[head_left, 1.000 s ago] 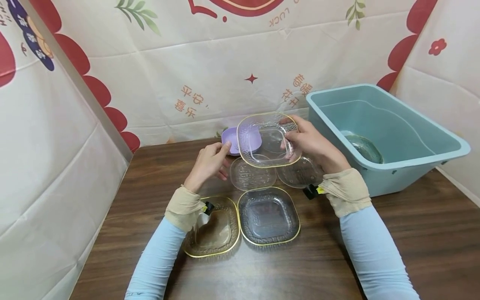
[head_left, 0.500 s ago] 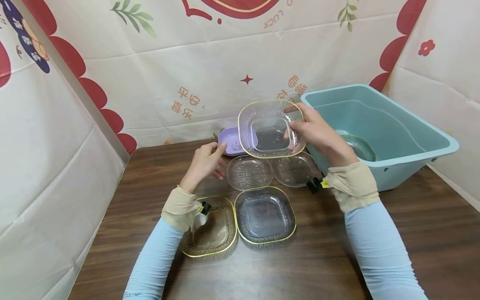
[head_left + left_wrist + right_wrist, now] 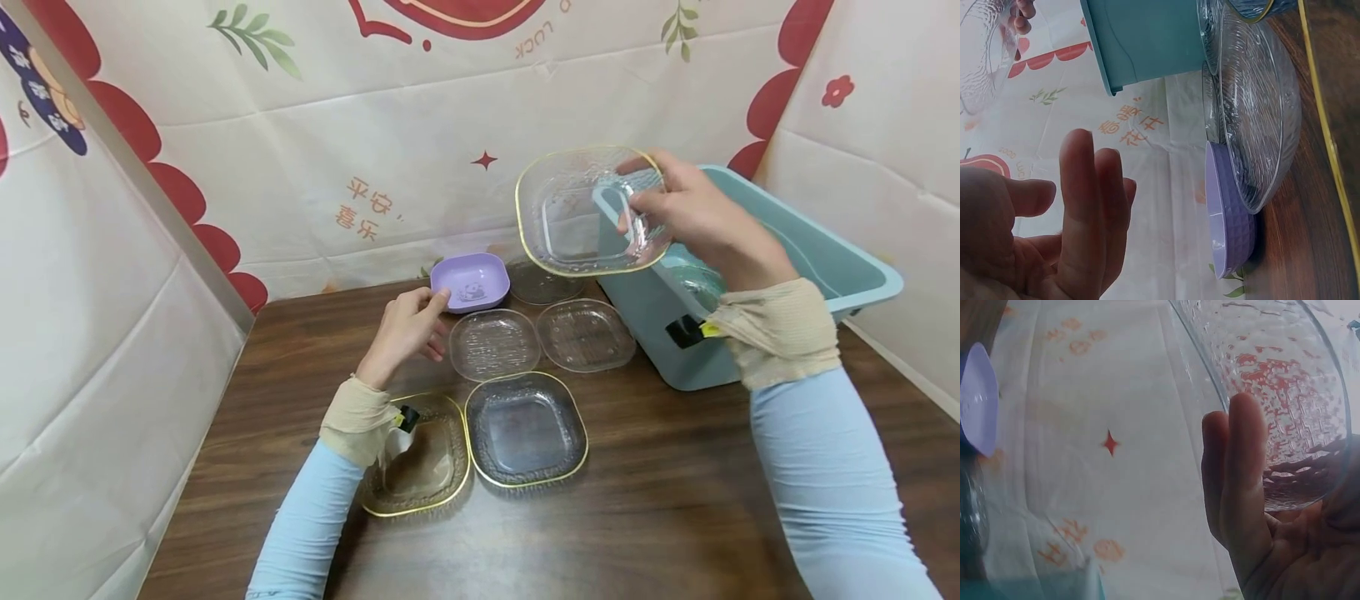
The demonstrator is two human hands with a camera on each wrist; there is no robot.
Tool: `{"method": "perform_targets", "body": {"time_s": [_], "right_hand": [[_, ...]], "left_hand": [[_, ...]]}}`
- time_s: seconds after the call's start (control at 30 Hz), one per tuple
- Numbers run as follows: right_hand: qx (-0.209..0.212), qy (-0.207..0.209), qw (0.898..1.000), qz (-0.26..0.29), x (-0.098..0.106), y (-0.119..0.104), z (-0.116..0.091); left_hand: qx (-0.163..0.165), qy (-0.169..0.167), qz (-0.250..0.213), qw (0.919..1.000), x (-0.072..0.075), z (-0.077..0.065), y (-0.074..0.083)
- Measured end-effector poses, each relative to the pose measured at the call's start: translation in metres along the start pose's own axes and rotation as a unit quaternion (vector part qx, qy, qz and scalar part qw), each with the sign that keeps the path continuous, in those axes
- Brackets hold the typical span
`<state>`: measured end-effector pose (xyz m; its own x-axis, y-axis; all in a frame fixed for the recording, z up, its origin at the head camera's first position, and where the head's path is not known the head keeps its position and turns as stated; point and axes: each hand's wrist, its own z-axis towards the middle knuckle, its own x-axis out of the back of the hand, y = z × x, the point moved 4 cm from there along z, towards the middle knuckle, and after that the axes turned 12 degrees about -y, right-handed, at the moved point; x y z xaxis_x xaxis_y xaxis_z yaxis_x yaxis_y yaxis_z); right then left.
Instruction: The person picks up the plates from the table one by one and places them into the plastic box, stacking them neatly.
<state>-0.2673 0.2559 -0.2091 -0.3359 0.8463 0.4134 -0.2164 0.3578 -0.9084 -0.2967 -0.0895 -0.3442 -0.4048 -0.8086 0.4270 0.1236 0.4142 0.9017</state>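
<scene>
Lifted above the table, a clear square bowl with a gold rim [image 3: 573,221] is tilted, and my right hand [image 3: 701,212] pinches its right side, thumb inside and fingers beneath. The bowl overlaps the teal bin's near left corner in the head view. My left hand [image 3: 405,329] hovers with relaxed fingers and holds nothing; in the left wrist view it is apart from the purple bowl [image 3: 1229,219]. That bowl, with a small dark print inside, stands at the back of the table.
The teal bin [image 3: 663,342] stands at the right with a greenish clear dish [image 3: 690,275] inside. Two clear ribbed dishes [image 3: 495,346] [image 3: 585,335] and a dark clear dish [image 3: 543,282] lie mid-table. In front sit gold-rimmed brownish [image 3: 423,467] and grey [image 3: 527,427] bowls. A printed cloth [image 3: 300,167] hangs behind.
My right hand has carried the clear gold-rimmed bowl up and to the right, from over the dishes to the bin's near left corner. The left hand has barely moved.
</scene>
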Motion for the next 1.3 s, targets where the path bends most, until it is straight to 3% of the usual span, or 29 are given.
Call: {"method": "perform_targets", "body": {"time_s": [0.33, 0.57, 0.7, 0.9, 1.1, 1.3], "right_hand": [[-0.040, 0.010, 0.999, -0.017, 0.069, 0.011, -0.004], [-0.120, 0.017, 0.992, -0.034, 0.133, 0.041, -0.009], [-0.184, 0.007, 0.981, -0.055, 0.156, 0.061, -0.011], [-0.259, -0.041, 0.960, -0.097, 0.169, 0.082, -0.010], [-0.287, -0.085, 0.948, -0.105, 0.169, 0.099, -0.004], [-0.323, -0.125, 0.937, -0.046, 0.159, 0.120, -0.001]], "left_hand": [[-0.002, 0.001, -0.001, 1.0000, 0.002, 0.001, -0.002], [0.001, -0.002, 0.003, 1.0000, 0.003, 0.000, -0.001], [0.003, -0.005, 0.005, 1.0000, 0.003, 0.001, -0.001], [0.002, -0.002, 0.002, 1.0000, 0.004, 0.001, -0.002], [-0.001, 0.001, 0.001, 1.0000, 0.005, 0.002, -0.004], [0.001, -0.004, -0.004, 1.0000, 0.004, 0.001, -0.003]]}}
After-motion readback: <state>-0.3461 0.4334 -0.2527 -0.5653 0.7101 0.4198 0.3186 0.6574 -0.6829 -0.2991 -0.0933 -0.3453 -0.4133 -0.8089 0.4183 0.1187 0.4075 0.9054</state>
